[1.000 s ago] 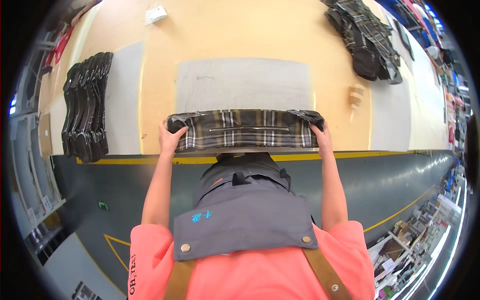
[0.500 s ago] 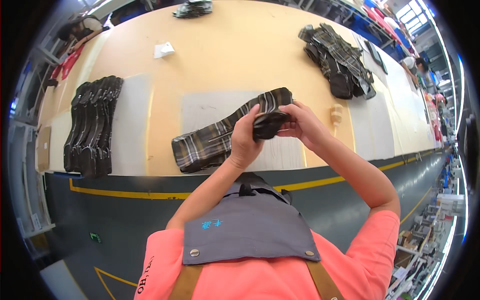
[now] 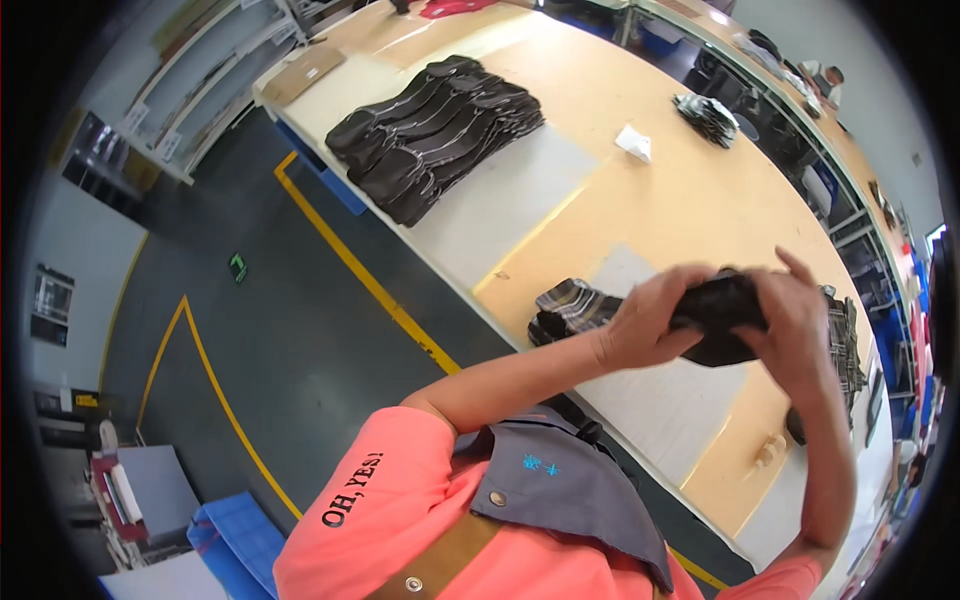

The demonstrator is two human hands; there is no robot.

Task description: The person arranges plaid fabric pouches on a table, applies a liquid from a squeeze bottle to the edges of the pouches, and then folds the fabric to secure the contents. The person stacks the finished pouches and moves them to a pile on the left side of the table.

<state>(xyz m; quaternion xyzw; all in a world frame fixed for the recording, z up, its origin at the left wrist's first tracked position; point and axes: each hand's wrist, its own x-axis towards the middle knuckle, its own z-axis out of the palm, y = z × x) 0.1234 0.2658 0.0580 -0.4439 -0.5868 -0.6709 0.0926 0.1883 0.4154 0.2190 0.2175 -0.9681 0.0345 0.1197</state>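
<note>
Between my two hands is the black end of a long plaid fabric piece (image 3: pixel 722 318), lifted over the table. Its brown, black and white checked part (image 3: pixel 577 306) stretches out to the left behind my left hand and lies on the table. My left hand (image 3: pixel 655 322) grips the black end from the left, thumb in front. On the other side, my right hand (image 3: pixel 797 325) pinches it with the thumb below and a finger sticking up. Both hands are slightly blurred. How the piece is folded inside my grip cannot be made out.
Dark stacked pieces (image 3: pixel 435 130) lie toward the table's left end, near a cardboard sheet (image 3: pixel 303 75). Farther off are a white paper scrap (image 3: pixel 633 144) and a patterned bundle (image 3: pixel 708 120). A plaid pile (image 3: pixel 848 350) is partly behind my right hand, near a pale spool-like object (image 3: pixel 770 450).
My view has swung to the left, showing more of the floor and the dark stack. Both hands have raised the black end, and my right hand's grip has shifted.
</note>
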